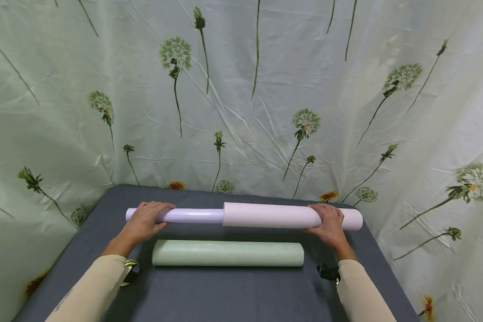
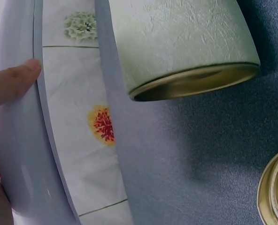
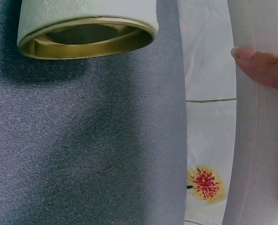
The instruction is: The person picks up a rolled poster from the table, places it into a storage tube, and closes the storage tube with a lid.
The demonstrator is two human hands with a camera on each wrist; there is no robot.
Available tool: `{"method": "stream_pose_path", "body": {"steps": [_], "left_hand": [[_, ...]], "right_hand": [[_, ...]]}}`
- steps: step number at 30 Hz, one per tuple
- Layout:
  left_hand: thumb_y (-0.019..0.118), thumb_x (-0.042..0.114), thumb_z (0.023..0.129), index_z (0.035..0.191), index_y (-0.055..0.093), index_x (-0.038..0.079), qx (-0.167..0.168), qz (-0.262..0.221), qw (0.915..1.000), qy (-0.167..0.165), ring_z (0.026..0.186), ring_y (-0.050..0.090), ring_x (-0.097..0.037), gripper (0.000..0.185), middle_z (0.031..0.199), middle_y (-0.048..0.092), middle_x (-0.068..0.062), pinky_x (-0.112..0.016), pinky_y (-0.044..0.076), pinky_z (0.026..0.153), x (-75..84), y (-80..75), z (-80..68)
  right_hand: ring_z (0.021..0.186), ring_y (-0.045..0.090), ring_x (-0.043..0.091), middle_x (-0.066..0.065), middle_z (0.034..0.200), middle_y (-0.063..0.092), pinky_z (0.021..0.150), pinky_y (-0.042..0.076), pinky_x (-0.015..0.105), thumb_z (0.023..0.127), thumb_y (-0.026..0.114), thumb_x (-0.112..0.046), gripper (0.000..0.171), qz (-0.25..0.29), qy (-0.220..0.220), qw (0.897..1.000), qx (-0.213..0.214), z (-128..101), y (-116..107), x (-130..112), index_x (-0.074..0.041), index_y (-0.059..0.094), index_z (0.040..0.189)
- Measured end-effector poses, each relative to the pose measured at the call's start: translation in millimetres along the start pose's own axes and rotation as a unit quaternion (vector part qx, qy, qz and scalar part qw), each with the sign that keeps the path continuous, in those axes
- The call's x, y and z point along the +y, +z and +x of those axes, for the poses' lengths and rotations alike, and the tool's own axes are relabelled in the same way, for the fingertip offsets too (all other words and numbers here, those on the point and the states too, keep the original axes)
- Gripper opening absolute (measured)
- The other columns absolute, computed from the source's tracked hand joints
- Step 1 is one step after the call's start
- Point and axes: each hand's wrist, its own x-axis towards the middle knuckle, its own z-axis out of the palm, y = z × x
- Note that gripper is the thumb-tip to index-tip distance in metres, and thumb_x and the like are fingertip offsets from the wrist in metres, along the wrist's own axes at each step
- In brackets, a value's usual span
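Observation:
A long pale roll lies across the far side of the grey table [image 1: 225, 295]. Its left part is a thin glossy lilac tube [image 1: 193, 215], and its right part is a thicker pale pink sleeve [image 1: 265, 214]. My left hand [image 1: 145, 219] grips the thin tube near its left end, thumb [image 2: 12, 82] against the tube [image 2: 17, 154]. My right hand [image 1: 326, 221] grips the thick sleeve near its right end, thumb [image 3: 263, 65] on the sleeve [image 3: 251, 140]. A light green tube [image 1: 227, 253] lies parallel, nearer to me, with gold-lined open ends [image 2: 195, 82] [image 3: 82, 40].
A gold round lid [image 2: 275, 192] lies on the table by my left wrist. A pale cloth printed with dandelions [image 1: 241, 112] hangs behind the table and at both sides. The table's far edge runs just beyond the roll.

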Motion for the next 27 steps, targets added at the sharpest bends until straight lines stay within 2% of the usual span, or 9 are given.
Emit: {"method": "stream_pose_path", "body": {"steps": [7,18,23,27], "left_hand": [[0.083,0.009,0.072,0.113,0.067,0.005,-0.025,0.009,0.9997,-0.003,0.094,0.064,-0.032,0.044,0.104,0.070,-0.013,-0.052,0.043,0.082,6.3,-1.6,4.4],[0.084,0.017,0.072,0.113,0.069,0.006,-0.006,0.017,0.9993,0.033,0.089,0.064,-0.026,0.045,0.103,0.067,-0.009,-0.049,0.046,0.078,14.2,8.6,6.3],[0.085,0.016,0.071,0.113,0.069,0.008,-0.004,0.022,0.9988,0.044,0.088,0.063,-0.024,0.046,0.101,0.064,-0.007,-0.049,0.045,0.078,13.8,8.1,8.6],[0.086,0.015,0.069,0.113,0.069,0.009,-0.010,0.023,0.9988,0.042,0.092,0.063,-0.025,0.047,0.103,0.066,-0.008,-0.049,0.044,0.080,14.5,4.4,12.1]], "right_hand": [[0.116,0.042,0.043,0.023,0.120,0.059,0.097,0.017,0.063,0.057,0.091,-0.007,0.067,0.003,0.002,1.000,-0.005,0.7,-1.6,-1.2,-0.001,0.063,0.118],[0.115,0.043,0.042,0.023,0.118,0.060,0.096,0.018,0.064,0.057,0.091,-0.007,0.067,-0.009,-0.012,1.000,-0.004,2.2,-3.3,-0.2,-0.001,0.063,0.117],[0.115,0.044,0.043,0.023,0.118,0.060,0.096,0.018,0.063,0.056,0.092,-0.006,0.067,-0.006,-0.012,1.000,0.001,2.4,-1.1,-2.2,-0.001,0.064,0.116],[0.116,0.044,0.043,0.023,0.119,0.060,0.096,0.019,0.063,0.056,0.092,-0.006,0.066,-0.004,-0.007,1.000,-0.004,1.9,2.6,-4.2,-0.001,0.064,0.116]]}}
